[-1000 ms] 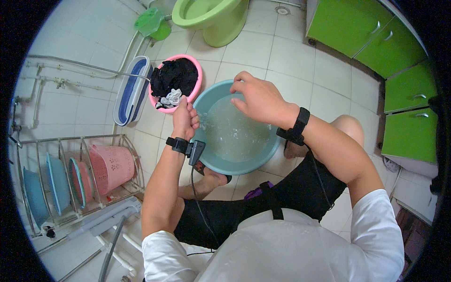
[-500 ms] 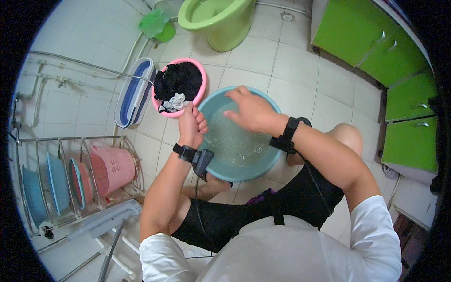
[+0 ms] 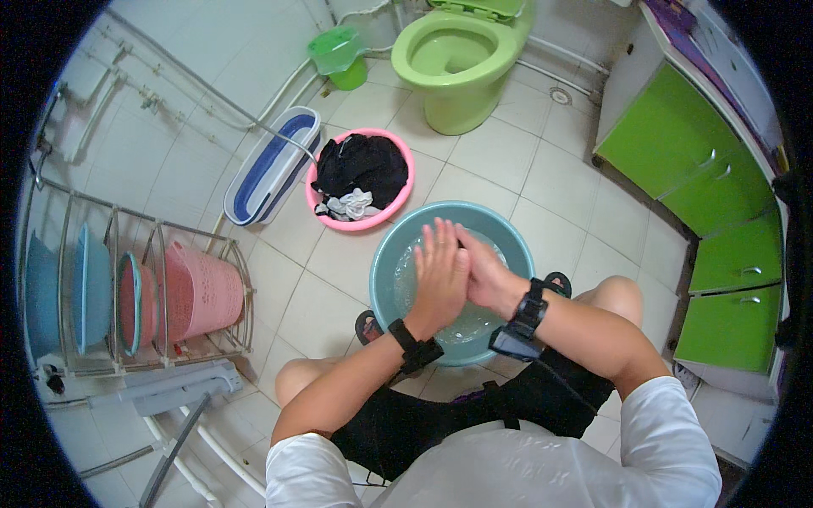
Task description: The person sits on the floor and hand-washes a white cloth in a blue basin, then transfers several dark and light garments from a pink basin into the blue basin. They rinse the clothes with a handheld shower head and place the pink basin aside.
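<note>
A teal basin [image 3: 398, 245] with water stands on the tiled floor between my knees. Above it my left hand [image 3: 440, 275] and my right hand [image 3: 483, 273] are pressed together, palm against palm, fingers stretched out flat. Neither hand holds anything that I can see. Each wrist wears a black band with a small device. Just beyond the teal basin sits a pink basin [image 3: 398, 199] with dark clothes [image 3: 362, 165] and a pale crumpled cloth [image 3: 349, 206] in it.
A blue-and-white folding tub [image 3: 269, 167] leans by the wall. A metal rack [image 3: 135, 288] at left holds pink and blue basins. A green toilet [image 3: 453, 59] and small green bin [image 3: 339, 55] stand at the back, green cabinets [image 3: 720, 212] at right.
My left hand left the pink basin's edge and came over the teal basin. My right hand drew back from the far rim; both now meet palm to palm.
</note>
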### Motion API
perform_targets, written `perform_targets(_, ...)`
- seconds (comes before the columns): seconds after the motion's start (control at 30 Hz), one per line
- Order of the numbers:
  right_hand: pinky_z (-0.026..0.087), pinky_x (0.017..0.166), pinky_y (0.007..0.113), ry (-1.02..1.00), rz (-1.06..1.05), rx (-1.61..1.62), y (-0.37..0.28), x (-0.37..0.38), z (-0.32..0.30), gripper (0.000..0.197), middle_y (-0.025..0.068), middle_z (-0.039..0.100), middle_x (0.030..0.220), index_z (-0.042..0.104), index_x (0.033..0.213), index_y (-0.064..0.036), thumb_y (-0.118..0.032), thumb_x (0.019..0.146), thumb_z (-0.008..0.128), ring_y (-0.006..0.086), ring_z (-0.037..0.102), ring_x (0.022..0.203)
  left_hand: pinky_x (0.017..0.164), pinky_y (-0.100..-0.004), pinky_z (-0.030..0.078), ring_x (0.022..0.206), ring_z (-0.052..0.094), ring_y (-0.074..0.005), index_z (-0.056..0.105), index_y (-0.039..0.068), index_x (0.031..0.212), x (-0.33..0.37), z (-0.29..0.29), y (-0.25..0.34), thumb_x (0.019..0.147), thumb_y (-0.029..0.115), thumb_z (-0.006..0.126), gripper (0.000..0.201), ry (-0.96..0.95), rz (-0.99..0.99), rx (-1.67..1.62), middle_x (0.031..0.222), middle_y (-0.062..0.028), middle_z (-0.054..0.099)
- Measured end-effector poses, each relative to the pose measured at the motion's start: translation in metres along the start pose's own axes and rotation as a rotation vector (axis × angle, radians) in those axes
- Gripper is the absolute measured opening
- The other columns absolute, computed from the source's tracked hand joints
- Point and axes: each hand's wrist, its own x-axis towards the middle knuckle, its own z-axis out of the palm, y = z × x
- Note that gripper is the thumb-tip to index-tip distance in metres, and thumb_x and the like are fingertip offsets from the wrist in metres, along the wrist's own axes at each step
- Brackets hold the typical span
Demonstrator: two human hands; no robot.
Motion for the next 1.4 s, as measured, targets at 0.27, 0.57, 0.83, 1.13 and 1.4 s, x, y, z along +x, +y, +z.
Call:
perform_targets(0.27,0.046,0.058,0.026,0.24,-0.063,-0.319,-0.028,0.013,-0.023,0.024,-0.0001,0.053,0.083,0.059,0.112,-0.0046,-0.025,0.1,0.058,0.0096,0.052,0.071,0.119,-0.0499,0.015,0.15,0.01,-0.0421,0.023,-0.003,0.153,0.0,-0.033,0.008,0.101,0.037,0.05,0.071,0.055,0.012,-0.173,0.161,-0.0294,0.01)
perform_targets(0.57,0.026,0.038,0.027,0.468,-0.14,-0.772,-0.005,0.024,-0.02,0.039,-0.0006,0.046,0.061,0.051,0.075,-0.0103,-0.04,0.1,0.05,0.0099,0.036,0.043,0.115,-0.0454,0.03,0.141,0.033,-0.0405,0.045,0.003,0.14,-0.012,-0.033,-0.005,0.093,0.027,0.064,0.056,0.043,-0.239,-0.38,0.151,-0.0277,0.029)
perform_targets(0.83,0.023,0.039,0.026,0.339,-0.223,-0.678,0.002,0.039,0.041,0.036,-0.0031,0.044,0.059,0.048,0.073,-0.0152,-0.038,0.101,0.049,0.0091,0.036,0.045,0.111,-0.0417,0.037,0.133,0.043,-0.035,0.046,0.003,0.138,0.002,-0.057,-0.019,0.091,0.021,0.067,0.054,0.265,-0.243,-0.516,0.144,-0.0183,0.037)
perform_targets(1.13,0.051,0.063,0.042,0.287,0.267,-0.004,0.054,0.075,-0.06,0.049,0.0082,0.055,0.077,0.054,0.088,-0.0083,-0.054,0.099,0.041,0.0239,0.055,0.071,0.106,-0.0393,0.04,0.131,0.045,-0.0286,0.046,0.001,0.136,0.017,-0.108,-0.028,0.093,0.01,0.06,0.047,0.422,-0.349,-0.992,0.14,-0.0167,0.039)
perform_targets(1.4,0.054,0.084,0.055,0.611,0.291,0.124,0.091,0.117,-0.13,0.02,0.0075,0.055,0.095,0.055,0.104,-0.0126,-0.028,0.102,0.043,0.0262,0.054,0.09,0.099,-0.0335,0.043,0.116,0.051,-0.0192,0.042,0.001,0.139,0.02,-0.14,-0.025,0.094,0.01,0.056,0.048,0.522,-0.396,-1.001,0.129,-0.0098,0.047)
